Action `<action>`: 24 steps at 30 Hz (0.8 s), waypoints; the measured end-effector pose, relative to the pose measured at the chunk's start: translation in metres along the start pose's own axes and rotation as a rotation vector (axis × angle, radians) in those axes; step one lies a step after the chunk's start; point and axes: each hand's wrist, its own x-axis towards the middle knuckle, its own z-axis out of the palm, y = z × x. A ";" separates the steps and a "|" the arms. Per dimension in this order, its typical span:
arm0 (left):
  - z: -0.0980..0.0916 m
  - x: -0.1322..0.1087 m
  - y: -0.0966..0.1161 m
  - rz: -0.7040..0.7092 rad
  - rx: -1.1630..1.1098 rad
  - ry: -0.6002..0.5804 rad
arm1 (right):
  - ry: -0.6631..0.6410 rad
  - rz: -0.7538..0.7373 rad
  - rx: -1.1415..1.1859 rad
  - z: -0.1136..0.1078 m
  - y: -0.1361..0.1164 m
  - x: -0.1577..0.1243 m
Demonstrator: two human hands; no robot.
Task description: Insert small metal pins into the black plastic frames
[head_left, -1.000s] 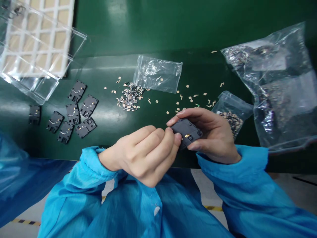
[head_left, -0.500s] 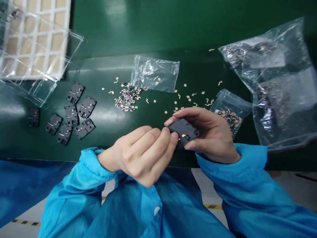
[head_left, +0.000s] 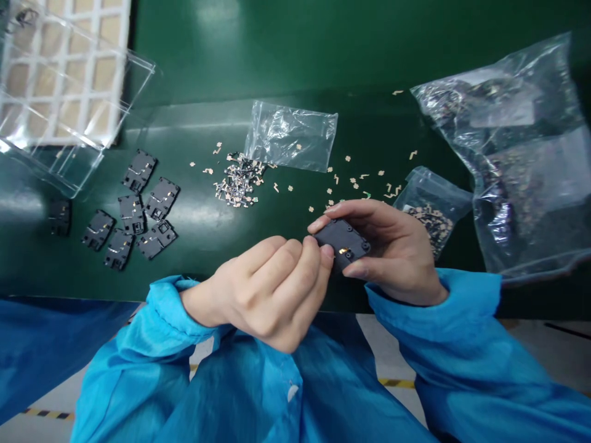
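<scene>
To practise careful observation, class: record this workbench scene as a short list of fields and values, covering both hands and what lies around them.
Right hand: holds a black plastic part
Left hand: fingers curled, fingertips on that part's edge
Far left: loose black parts; clear tray behind them
Beyond hands: pile of small metal pieces beside a small clear bag
Far right: large clear bag

Left hand (head_left: 263, 289), right hand (head_left: 392, 252), fingertips together.

Green table (head_left: 323, 55): black parts (head_left: 133, 212), metal clips (head_left: 237, 181), plastic bags (head_left: 290, 135), clear tray (head_left: 69, 123).
</scene>
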 end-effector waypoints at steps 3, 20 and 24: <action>-0.001 0.001 0.000 -0.020 -0.021 0.005 | 0.012 0.004 -0.005 0.000 0.001 0.000; 0.013 -0.001 0.004 -0.189 -0.064 0.184 | 0.056 -0.111 -0.020 0.004 0.001 -0.001; 0.016 -0.005 0.002 -0.366 -0.214 0.238 | 0.073 -0.130 -0.081 0.004 -0.003 -0.004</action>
